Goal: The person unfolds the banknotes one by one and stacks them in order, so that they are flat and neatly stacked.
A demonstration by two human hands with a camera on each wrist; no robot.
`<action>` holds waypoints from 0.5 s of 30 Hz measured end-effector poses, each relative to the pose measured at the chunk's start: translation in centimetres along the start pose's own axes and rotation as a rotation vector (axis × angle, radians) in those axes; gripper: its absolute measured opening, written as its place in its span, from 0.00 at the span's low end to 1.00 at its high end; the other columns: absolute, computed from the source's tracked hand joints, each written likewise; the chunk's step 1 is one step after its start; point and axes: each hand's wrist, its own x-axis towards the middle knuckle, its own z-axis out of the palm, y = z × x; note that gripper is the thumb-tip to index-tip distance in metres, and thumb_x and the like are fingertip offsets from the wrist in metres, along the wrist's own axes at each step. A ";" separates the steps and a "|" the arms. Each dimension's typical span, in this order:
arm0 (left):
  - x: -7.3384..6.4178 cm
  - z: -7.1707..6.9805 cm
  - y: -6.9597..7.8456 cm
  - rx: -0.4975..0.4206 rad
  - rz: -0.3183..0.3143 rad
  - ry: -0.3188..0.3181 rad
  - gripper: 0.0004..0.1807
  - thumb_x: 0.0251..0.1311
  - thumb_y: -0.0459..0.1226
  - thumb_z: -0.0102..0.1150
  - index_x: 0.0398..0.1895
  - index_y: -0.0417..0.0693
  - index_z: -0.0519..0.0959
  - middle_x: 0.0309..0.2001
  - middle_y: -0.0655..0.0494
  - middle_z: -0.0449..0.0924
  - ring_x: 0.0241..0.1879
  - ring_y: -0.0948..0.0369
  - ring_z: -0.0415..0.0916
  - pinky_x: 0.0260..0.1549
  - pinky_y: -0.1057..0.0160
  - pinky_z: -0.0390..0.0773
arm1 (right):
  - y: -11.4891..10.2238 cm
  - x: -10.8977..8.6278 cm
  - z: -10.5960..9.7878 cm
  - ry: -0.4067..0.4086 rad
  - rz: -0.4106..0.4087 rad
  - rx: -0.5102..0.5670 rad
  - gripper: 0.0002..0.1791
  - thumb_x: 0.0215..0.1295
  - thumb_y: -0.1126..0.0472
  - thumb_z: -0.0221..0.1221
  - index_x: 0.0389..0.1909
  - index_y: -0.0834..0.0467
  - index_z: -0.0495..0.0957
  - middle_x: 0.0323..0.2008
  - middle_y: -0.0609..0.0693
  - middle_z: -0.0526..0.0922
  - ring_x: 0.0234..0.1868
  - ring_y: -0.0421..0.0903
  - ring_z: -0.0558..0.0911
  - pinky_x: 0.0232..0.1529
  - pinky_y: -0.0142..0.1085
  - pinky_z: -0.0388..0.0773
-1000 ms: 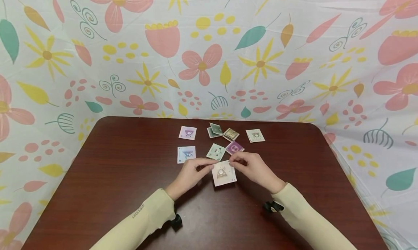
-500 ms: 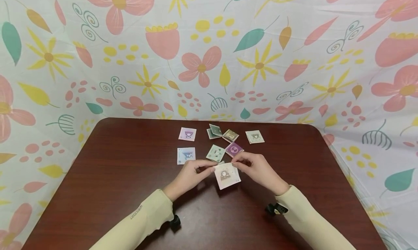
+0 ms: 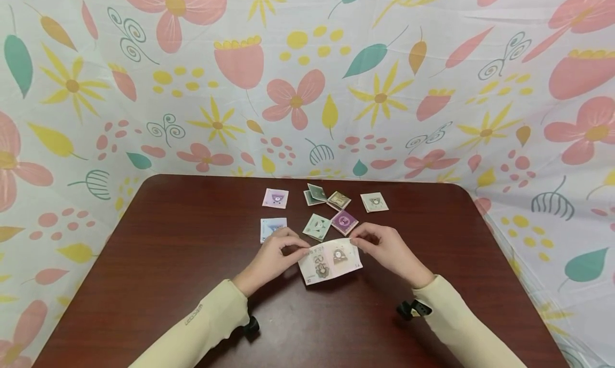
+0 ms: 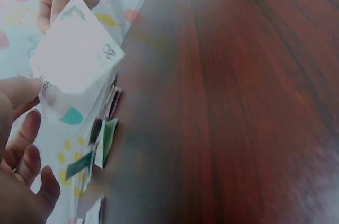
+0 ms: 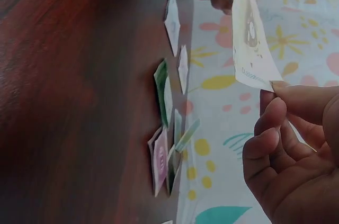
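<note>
Two pinch grips: left hand (image 3: 270,257) has thumb and forefinger on the upper left corner, right hand (image 3: 391,253) on the upper right corner, of a cream-and-brown rectangular paper note (image 3: 331,262). Note unfolded, slightly bowed, held above the table just below centre of frame. Remaining fingers of both hands loosely bent in the wrist views.

Just above the note: pale green folded paper square (image 3: 316,227); at its right, purple folded paper square (image 3: 345,222). Beyond these, gold-brown folded paper square (image 3: 339,200) and dark green folded paper (image 3: 315,197), flap raised. Left of centre: light blue folded paper square (image 3: 269,228), partly behind left hand; lilac folded paper square (image 3: 275,198) above it. Right of centre: grey-green folded paper square (image 3: 374,202).

Support: dark red-brown wooden table (image 3: 192,261). Upper frame: white floral cloth (image 3: 307,53).
</note>
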 end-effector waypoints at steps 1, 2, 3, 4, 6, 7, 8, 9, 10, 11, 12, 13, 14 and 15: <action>-0.2 -0.1 -0.1 0.000 -0.019 -0.012 0.03 0.63 0.35 0.73 0.39 0.48 0.91 0.37 0.60 0.82 0.43 0.61 0.76 0.44 0.62 0.75 | 0.1 -0.1 0.0 0.000 0.008 -0.003 0.06 0.69 0.65 0.68 0.37 0.49 0.86 0.25 0.43 0.81 0.27 0.39 0.77 0.30 0.33 0.74; -0.3 -0.1 -0.2 -0.002 -0.039 -0.029 0.03 0.64 0.35 0.72 0.38 0.47 0.90 0.38 0.60 0.82 0.43 0.62 0.76 0.44 0.63 0.75 | 0.2 -0.2 0.1 0.000 0.015 -0.007 0.05 0.69 0.64 0.67 0.37 0.49 0.86 0.26 0.42 0.81 0.27 0.38 0.76 0.30 0.33 0.74; -0.5 -0.2 -0.4 -0.010 -0.056 -0.047 0.02 0.64 0.35 0.71 0.38 0.47 0.89 0.37 0.59 0.82 0.42 0.63 0.76 0.43 0.63 0.76 | 0.4 -0.2 0.1 -0.002 0.021 -0.009 0.05 0.70 0.64 0.67 0.37 0.50 0.85 0.26 0.41 0.80 0.27 0.38 0.76 0.30 0.33 0.74; -0.6 -0.2 -0.5 -0.026 -0.074 -0.070 0.01 0.65 0.34 0.69 0.38 0.46 0.87 0.37 0.59 0.82 0.38 0.65 0.77 0.41 0.64 0.77 | 0.5 -0.3 0.2 -0.005 0.022 -0.012 0.05 0.70 0.65 0.67 0.38 0.50 0.85 0.27 0.40 0.80 0.28 0.38 0.75 0.30 0.33 0.74; -0.8 -0.3 -0.6 -0.065 -0.111 -0.118 0.01 0.68 0.32 0.66 0.39 0.45 0.85 0.35 0.57 0.83 0.31 0.67 0.77 0.34 0.65 0.79 | 0.9 -0.4 0.5 -0.011 0.011 -0.021 0.05 0.70 0.65 0.66 0.38 0.50 0.84 0.30 0.39 0.81 0.30 0.38 0.75 0.32 0.33 0.73; -0.8 -0.4 -0.6 -0.088 -0.131 -0.139 0.01 0.69 0.32 0.64 0.40 0.44 0.84 0.34 0.56 0.83 0.26 0.68 0.76 0.29 0.66 0.79 | 1.1 -0.4 0.6 -0.016 0.005 -0.026 0.06 0.70 0.66 0.66 0.39 0.50 0.84 0.31 0.39 0.82 0.31 0.38 0.76 0.34 0.33 0.73; -0.9 -0.4 -0.7 -0.106 -0.149 -0.153 0.01 0.70 0.31 0.63 0.41 0.44 0.83 0.33 0.55 0.83 0.22 0.68 0.74 0.25 0.66 0.78 | 1.3 -0.4 0.7 -0.024 -0.002 -0.025 0.06 0.71 0.66 0.65 0.39 0.51 0.83 0.32 0.40 0.81 0.32 0.38 0.76 0.34 0.33 0.73; -0.9 -0.5 -0.7 -0.125 -0.166 -0.161 0.02 0.70 0.30 0.62 0.41 0.44 0.82 0.32 0.54 0.83 0.19 0.67 0.73 0.22 0.65 0.78 | 1.4 -0.4 0.9 -0.030 -0.011 -0.028 0.06 0.71 0.66 0.65 0.39 0.51 0.82 0.33 0.40 0.82 0.33 0.39 0.76 0.35 0.34 0.74; -1.0 -0.5 -0.8 -0.137 -0.180 -0.162 0.02 0.71 0.30 0.62 0.42 0.43 0.82 0.32 0.53 0.83 0.17 0.67 0.72 0.19 0.65 0.77 | 1.6 -0.4 1.0 -0.038 -0.022 -0.035 0.06 0.71 0.66 0.65 0.40 0.51 0.82 0.33 0.40 0.82 0.35 0.38 0.77 0.37 0.34 0.74; -1.0 -0.5 -0.8 -0.138 -0.187 -0.153 0.02 0.71 0.30 0.61 0.42 0.43 0.81 0.32 0.53 0.83 0.18 0.67 0.73 0.18 0.65 0.77 | 1.7 -0.4 1.2 -0.044 -0.030 -0.044 0.06 0.71 0.67 0.64 0.40 0.51 0.81 0.34 0.40 0.83 0.35 0.38 0.78 0.37 0.34 0.75; -1.0 -0.6 -0.8 -0.129 -0.191 -0.138 0.02 0.71 0.30 0.62 0.43 0.43 0.80 0.32 0.53 0.82 0.19 0.67 0.73 0.19 0.65 0.77 | 1.8 -0.4 1.3 -0.052 -0.032 -0.049 0.06 0.72 0.67 0.64 0.40 0.51 0.80 0.33 0.39 0.83 0.35 0.38 0.78 0.37 0.34 0.74; -1.0 -0.6 -0.9 -0.113 -0.191 -0.120 0.03 0.70 0.29 0.62 0.43 0.44 0.79 0.32 0.54 0.81 0.21 0.67 0.74 0.21 0.66 0.77 | 1.9 -0.4 1.4 -0.058 -0.036 -0.053 0.07 0.72 0.67 0.64 0.41 0.51 0.80 0.33 0.39 0.83 0.35 0.37 0.79 0.38 0.34 0.75; -1.1 -0.7 -0.9 -0.094 -0.186 -0.102 0.05 0.69 0.29 0.62 0.43 0.45 0.77 0.32 0.55 0.81 0.24 0.67 0.74 0.24 0.66 0.78 | 2.0 -0.5 1.6 -0.060 -0.041 -0.056 0.07 0.71 0.67 0.64 0.41 0.51 0.79 0.32 0.39 0.84 0.35 0.36 0.79 0.37 0.34 0.75; -1.1 -0.7 -0.9 -0.074 -0.179 -0.087 0.06 0.69 0.29 0.63 0.42 0.45 0.75 0.32 0.56 0.80 0.26 0.67 0.75 0.26 0.66 0.78 | 2.0 -0.5 1.7 -0.059 -0.045 -0.061 0.08 0.71 0.68 0.64 0.41 0.52 0.78 0.31 0.39 0.84 0.35 0.35 0.79 0.37 0.35 0.75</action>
